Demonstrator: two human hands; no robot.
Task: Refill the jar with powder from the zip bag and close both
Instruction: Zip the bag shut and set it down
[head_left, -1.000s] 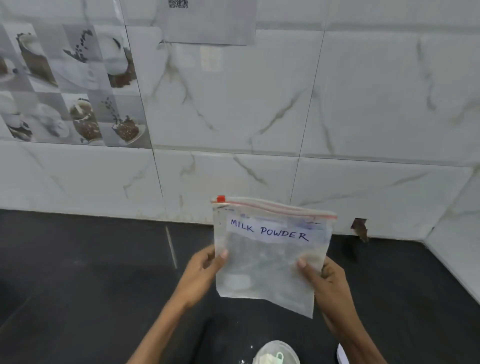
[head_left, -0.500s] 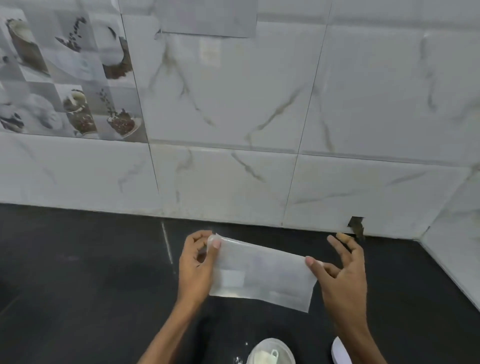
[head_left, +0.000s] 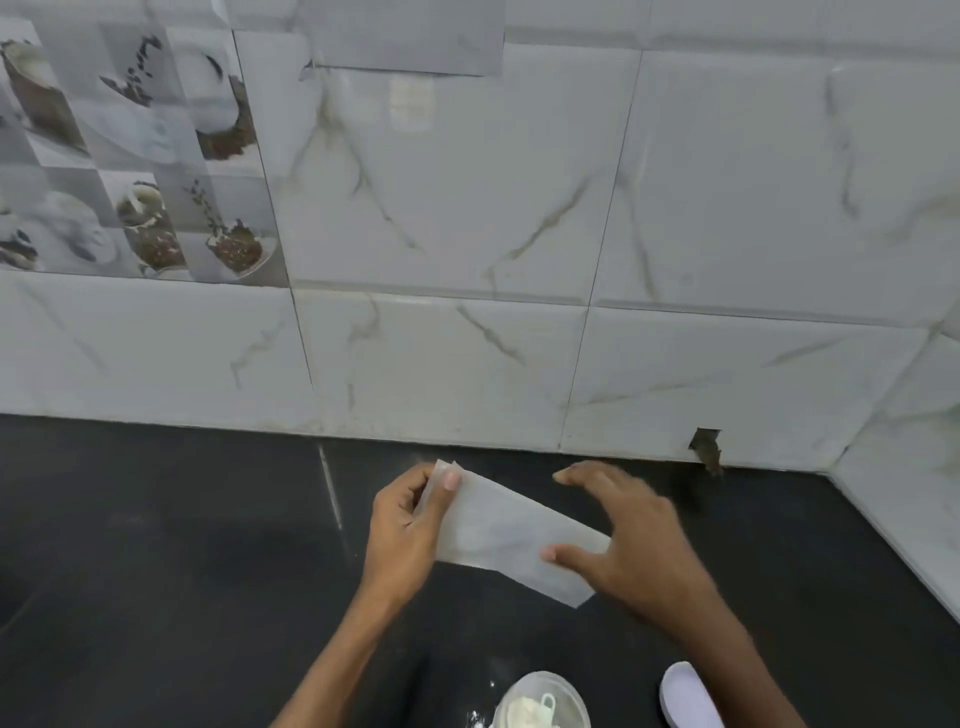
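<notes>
The clear zip bag (head_left: 498, 530) lies nearly flat above the black counter, its label side turned away. My left hand (head_left: 410, 525) pinches the bag's left end between thumb and fingers. My right hand (head_left: 628, 540) hovers over the bag's right end with fingers spread; its thumb touches the bag's lower edge. Below, at the frame's bottom edge, the open jar (head_left: 540, 701) holds white powder with a small scoop in it. The white jar lid (head_left: 685, 693) lies to the right of the jar, partly behind my right forearm.
The black counter (head_left: 156, 571) runs to a white marble-tile wall (head_left: 467, 338) at the back and on the right. A little spilled powder (head_left: 475, 719) dots the counter left of the jar. A dark hole (head_left: 707, 448) shows at the wall's base.
The bag went from upright with its label facing me to tipped down flat. My right hand let go of its side and opened over the right end. The left hand kept its pinch.
</notes>
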